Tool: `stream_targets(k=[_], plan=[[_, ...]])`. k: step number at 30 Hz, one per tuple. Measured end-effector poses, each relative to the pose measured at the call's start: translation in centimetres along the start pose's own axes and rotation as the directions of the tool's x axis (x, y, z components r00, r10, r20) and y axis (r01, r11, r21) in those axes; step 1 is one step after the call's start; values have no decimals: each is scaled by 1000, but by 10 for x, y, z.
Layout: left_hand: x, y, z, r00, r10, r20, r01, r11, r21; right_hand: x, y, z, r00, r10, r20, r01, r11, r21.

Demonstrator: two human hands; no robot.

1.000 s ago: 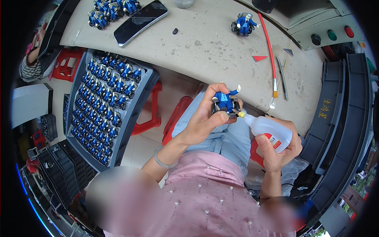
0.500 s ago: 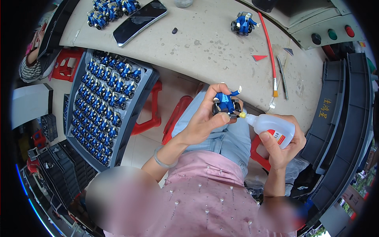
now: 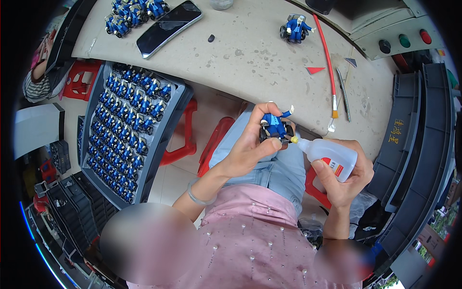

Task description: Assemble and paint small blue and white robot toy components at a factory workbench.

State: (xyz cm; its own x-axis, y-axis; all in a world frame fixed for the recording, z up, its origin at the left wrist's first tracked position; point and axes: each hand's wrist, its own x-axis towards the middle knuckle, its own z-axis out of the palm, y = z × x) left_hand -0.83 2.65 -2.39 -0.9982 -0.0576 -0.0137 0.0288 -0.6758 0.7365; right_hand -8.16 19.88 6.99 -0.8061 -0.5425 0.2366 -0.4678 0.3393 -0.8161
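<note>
A small blue toy figure (image 3: 276, 127) is gripped in the left hand (image 3: 250, 147) above the lap, while a white squeeze bottle (image 3: 328, 155) is clasped in the right hand (image 3: 347, 176) — its yellow nozzle touching the figure's base. To the left, a grey tray (image 3: 166, 132) of matching figures is seen — beyond, the desk (image 3: 250, 53), with a phone (image 3: 168, 21).

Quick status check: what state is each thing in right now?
left hand: closed around the blue toy figure
blue toy figure: held up, glue nozzle at its base
right hand: gripping the glue bottle
glue bottle: uncapped, tilted sideways
tray: full of blue figures
phone: screen dark, lying flat on table
</note>
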Motion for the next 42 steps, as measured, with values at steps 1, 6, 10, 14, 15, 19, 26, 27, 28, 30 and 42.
stream_targets(k=[1,6,10,14,15,19,26,27,28,30,42], plan=[[0,0,0,1000,0,0,0,1000,0,1,-1,0,1000,0,0,0,1000,0],[-1,0,-1,1000,-19,-21,17,996,-85,-2,1,-8,989,120,-88,-113,990,82],[-1,6,-1,1000,-19,-2,18,969,-248,-9,40,-31,945,265,-189,-107,800,591],[-5,8,-2,997,-49,-53,25,923,-384,-11,80,-51,919,367,-144,-123,614,780],[-6,8,-3,997,-47,-53,21,910,-414,-11,91,-56,905,393,-165,-123,610,783],[-8,13,1,994,-62,-87,16,893,-449,-12,126,-74,856,440,-270,-91,644,760],[-12,23,4,975,-102,-198,9,908,-420,1,161,-82,803,359,-475,-217,919,328],[-12,25,4,969,-118,-218,12,901,-434,2,166,-81,807,357,-470,-216,920,328],[-12,26,5,968,-114,-222,7,901,-434,2,171,-80,805,356,-475,-235,926,295],[-15,29,5,948,-148,-281,12,900,-435,3,178,-79,809,352,-471,-252,931,262],[-37,57,-30,916,-45,-399,-152,880,-449,32,43,25,865,-130,-484,28,977,-212]])
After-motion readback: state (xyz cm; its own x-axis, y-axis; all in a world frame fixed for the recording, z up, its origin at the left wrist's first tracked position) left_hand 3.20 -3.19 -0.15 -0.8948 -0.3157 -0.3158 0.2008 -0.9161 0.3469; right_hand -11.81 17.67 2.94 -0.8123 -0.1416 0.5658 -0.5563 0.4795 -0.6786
